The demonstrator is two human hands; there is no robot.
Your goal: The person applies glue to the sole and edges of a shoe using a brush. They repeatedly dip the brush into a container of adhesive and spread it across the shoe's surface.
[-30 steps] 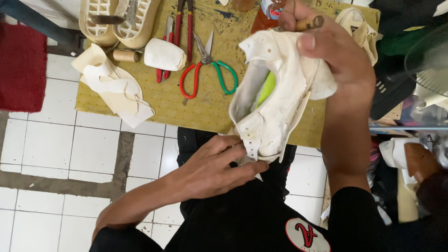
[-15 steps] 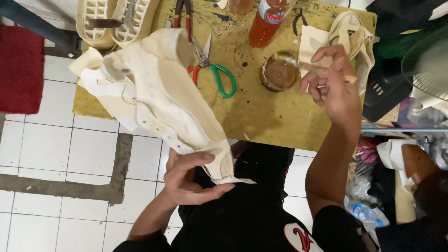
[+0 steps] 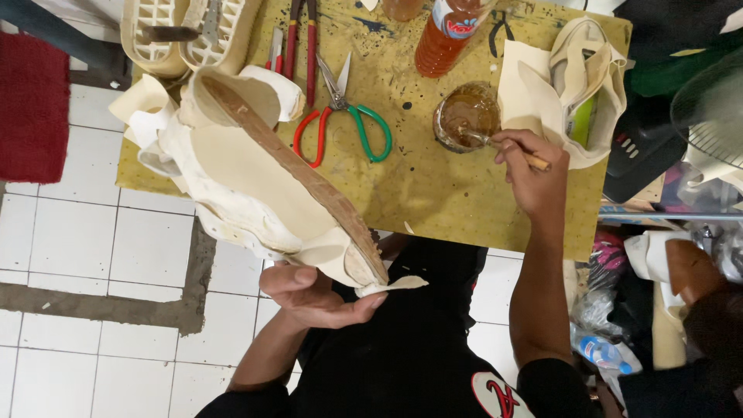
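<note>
My left hand [image 3: 317,294] holds a cream shoe upper on a last [image 3: 263,182], turned sole-side up, its brown bottom edge running diagonally over the board's near edge. My right hand [image 3: 530,170] grips a wooden-handled brush [image 3: 507,149] whose tip is dipped in a small glass cup of brown glue [image 3: 467,116] on the yellow work board [image 3: 441,193].
On the board lie scissors with one red and one green handle [image 3: 340,116], red-handled pliers [image 3: 298,39], an orange bottle [image 3: 449,31], cream soles [image 3: 186,31] and another cream upper [image 3: 569,85]. A red mat [image 3: 31,108] lies on the white tiled floor at left. Clutter fills the right side.
My right hand moved from beside the upper at right to the glue cup and now holds the brush in it. My left hand tilted the lasted upper sole-side up.
</note>
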